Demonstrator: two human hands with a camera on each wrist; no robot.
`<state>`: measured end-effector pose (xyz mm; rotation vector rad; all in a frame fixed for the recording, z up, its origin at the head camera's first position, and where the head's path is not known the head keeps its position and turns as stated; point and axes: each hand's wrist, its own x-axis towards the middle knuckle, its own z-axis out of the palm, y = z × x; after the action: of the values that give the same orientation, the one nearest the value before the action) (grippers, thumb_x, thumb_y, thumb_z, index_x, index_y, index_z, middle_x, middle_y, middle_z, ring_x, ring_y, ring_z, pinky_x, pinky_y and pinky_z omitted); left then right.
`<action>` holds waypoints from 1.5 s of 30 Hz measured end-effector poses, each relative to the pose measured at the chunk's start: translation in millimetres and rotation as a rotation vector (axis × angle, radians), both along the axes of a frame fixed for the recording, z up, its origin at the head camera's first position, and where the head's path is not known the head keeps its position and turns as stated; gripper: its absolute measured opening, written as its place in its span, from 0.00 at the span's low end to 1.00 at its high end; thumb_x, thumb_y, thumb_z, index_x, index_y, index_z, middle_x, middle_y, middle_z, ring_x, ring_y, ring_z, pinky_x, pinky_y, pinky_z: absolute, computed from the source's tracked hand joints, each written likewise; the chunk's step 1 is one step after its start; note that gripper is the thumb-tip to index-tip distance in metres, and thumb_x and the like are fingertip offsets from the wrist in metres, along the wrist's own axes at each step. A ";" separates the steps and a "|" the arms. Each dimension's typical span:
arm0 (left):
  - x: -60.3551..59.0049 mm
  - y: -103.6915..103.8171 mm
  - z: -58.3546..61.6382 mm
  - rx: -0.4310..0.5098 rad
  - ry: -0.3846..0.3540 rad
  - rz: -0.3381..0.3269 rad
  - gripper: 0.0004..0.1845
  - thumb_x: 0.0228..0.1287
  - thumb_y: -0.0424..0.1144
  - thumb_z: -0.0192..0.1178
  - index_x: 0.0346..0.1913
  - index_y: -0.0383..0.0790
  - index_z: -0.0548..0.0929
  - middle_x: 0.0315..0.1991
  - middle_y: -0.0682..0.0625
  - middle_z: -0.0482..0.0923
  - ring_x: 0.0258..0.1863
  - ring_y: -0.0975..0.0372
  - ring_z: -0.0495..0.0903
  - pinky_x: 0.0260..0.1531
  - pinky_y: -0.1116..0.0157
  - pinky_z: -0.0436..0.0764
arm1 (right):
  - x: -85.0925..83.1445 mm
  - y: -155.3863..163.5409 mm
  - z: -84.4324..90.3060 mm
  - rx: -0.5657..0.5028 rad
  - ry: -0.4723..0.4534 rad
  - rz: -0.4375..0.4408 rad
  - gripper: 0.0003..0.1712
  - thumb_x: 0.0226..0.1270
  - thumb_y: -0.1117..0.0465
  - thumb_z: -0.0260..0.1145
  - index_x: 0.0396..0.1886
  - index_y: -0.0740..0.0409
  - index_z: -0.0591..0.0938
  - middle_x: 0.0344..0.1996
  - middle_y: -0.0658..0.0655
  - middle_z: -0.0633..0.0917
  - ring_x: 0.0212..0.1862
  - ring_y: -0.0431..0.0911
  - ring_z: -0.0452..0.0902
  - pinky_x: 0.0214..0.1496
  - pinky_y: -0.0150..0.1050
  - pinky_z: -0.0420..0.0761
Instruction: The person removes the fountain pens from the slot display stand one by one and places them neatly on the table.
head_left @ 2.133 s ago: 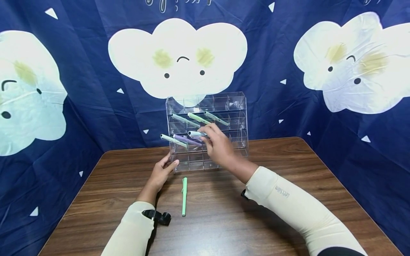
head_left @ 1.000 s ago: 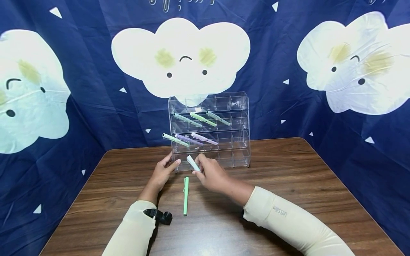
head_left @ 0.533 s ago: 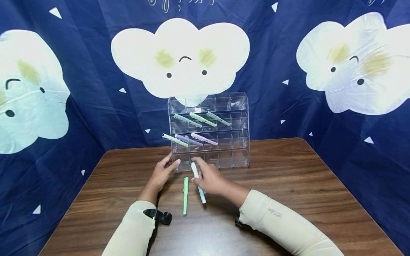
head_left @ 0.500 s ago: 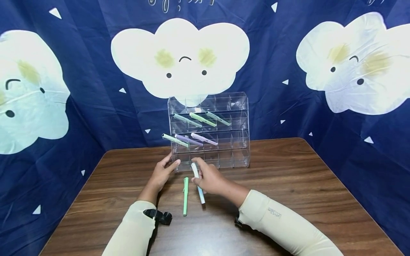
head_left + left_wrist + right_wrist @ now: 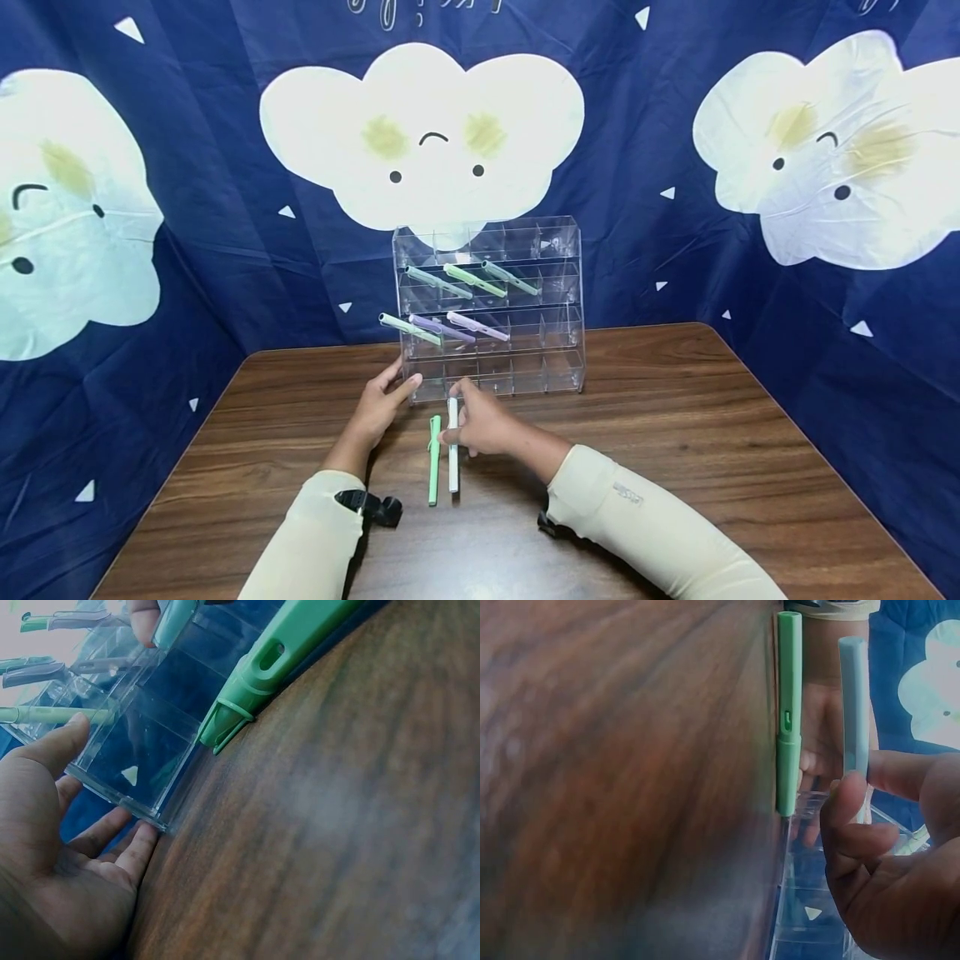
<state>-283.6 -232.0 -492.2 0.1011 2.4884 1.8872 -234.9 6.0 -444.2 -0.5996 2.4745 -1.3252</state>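
Note:
My right hand pinches a pale blue pen between thumb and fingers. It stands nearly parallel to a green pen lying on the table, just right of it. The right wrist view shows a gap between the pale blue pen and the green pen. At the lower left corner of a clear tiered rack, my left hand holds its side, thumb in front and fingers along the side wall. In the left wrist view, the green pen looms close.
Three pens slant in the rack's second tier, including a lime green pen. Three more lie in the tier below, among them a purple pen. A blue curtain hangs behind the wooden table.
My right hand has drawn back from the rack's pen rows with the pale blue pen, lowered it to the table and turned it alongside the green pen. My left hand stays at the rack.

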 end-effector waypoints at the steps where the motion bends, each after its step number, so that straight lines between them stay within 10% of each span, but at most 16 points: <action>1: 0.3 -0.2 0.5 -0.002 0.000 -0.001 0.41 0.81 0.51 0.65 0.89 0.54 0.59 0.87 0.37 0.60 0.87 0.42 0.59 0.84 0.43 0.64 | -0.5 -0.4 -0.7 0.003 -0.005 0.005 0.42 0.67 0.64 0.81 0.73 0.66 0.67 0.18 0.49 0.80 0.13 0.41 0.73 0.19 0.32 0.72; 45: 1.3 1.5 1.6 0.019 -0.001 0.015 0.40 0.82 0.50 0.65 0.88 0.53 0.60 0.85 0.37 0.64 0.82 0.44 0.69 0.76 0.48 0.73 | -4.8 -16.0 -18.5 0.133 -0.094 -0.019 0.35 0.67 0.63 0.82 0.65 0.65 0.72 0.16 0.51 0.82 0.12 0.42 0.71 0.18 0.33 0.70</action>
<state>-282.3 -230.4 -490.7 0.0816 2.4775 1.9163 -239.7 -10.1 -462.8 -0.4728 2.4733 -1.1566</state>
